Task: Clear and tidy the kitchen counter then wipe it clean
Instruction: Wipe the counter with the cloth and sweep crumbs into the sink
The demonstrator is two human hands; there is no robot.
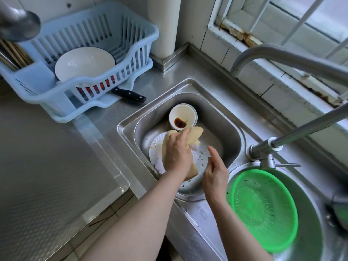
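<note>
Over the small steel sink [222, 117], my left hand [176, 153] grips a pale yellow cloth [194, 135] that drapes over and under the fingers. My right hand [215, 171] hovers just right of it, fingers loosely apart, holding nothing. Below them in the basin lies a white plate [156, 146] with food scraps. A small white bowl [181, 115] with a pool of dark sauce sits at the basin's far side, stacked on another bowl.
A blue dish rack [79, 72] holding a white bowl [84, 63] stands on the steel counter [47, 157] at left, a black-handled knife [130, 95] beside it. A green strainer [263, 208] fills the round right basin. The tap [267, 151] rises between the basins.
</note>
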